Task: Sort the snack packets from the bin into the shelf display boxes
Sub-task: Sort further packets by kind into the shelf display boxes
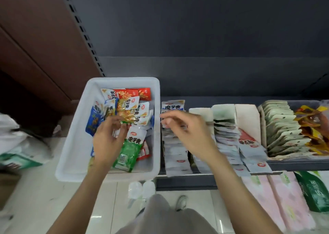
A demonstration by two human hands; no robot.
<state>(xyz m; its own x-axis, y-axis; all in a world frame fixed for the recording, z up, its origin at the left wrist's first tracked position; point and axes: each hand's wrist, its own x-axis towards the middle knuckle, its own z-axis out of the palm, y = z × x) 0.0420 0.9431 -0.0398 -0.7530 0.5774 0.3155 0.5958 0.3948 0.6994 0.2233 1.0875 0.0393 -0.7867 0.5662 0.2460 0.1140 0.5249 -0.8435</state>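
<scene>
A white plastic bin (74, 141) stands at the left end of the shelf, holding several snack packets in blue, red, yellow and green. My left hand (108, 141) is inside it, fingertips pinching the lower edge of a yellow packet (124, 109); a green packet (128, 153) lies just to its right. My right hand (188, 132) hovers, blurred, over the leftmost display row of white-and-blue packets (175, 160). Its fingers are loosely extended and hold nothing. More display rows (226, 134) of pale packets run to the right.
A grey tray (292, 164) at the right holds green-white packets and yellow-orange ones (313, 127). Below the shelf lie pink packs (284, 207) and a green bag (316, 192). White plastic bags (16, 137) sit on the floor at left. My knee and shoe (181, 201) are below.
</scene>
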